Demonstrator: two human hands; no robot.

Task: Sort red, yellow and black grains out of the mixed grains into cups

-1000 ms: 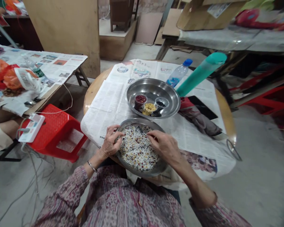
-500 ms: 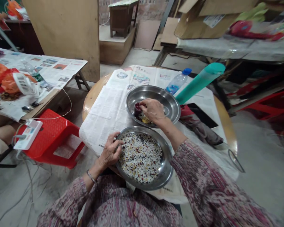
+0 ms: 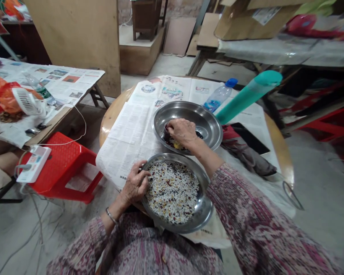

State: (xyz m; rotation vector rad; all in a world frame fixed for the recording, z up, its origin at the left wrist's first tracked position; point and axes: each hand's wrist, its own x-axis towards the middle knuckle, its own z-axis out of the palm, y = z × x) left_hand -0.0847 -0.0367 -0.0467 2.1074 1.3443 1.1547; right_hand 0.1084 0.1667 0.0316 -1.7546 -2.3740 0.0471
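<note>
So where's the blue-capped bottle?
In the head view, the bottle is toward the back right of the round table, behind the far metal bowl, left of the green tube.

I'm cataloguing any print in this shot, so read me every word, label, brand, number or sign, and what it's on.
None can be read with confidence.
Newspaper on the round table: characters too small.
Newspaper sheets at the left: too small.
White power strip: markings blurred.
White label on the cardboard box: blurred.
Green label on the left-hand bottle: too small.
</note>
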